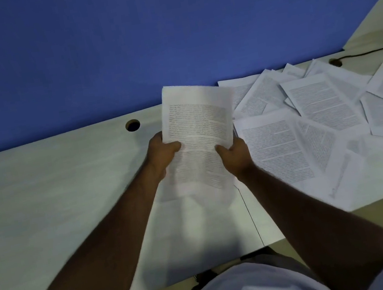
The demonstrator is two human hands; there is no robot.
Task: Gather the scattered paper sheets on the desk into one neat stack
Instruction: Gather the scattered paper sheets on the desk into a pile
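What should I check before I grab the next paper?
1. Both hands on the held sheets: left hand, right hand grip the lower edges. Ok.
2. Held sheets squared up: blurred. Cannot tell.
3. Loose sheets all gathered: many overlap on the right. Not ok.
4. Bare desk to the left for the stack. Ok.
5. Cable off the papers. Ok.

Blue partition [119, 43] behind pale wood-grain counter [42, 193] w/ round cable hole [132, 125]; 2nd hole [335, 62] far right w/ black cable [371, 51]. Dim light.
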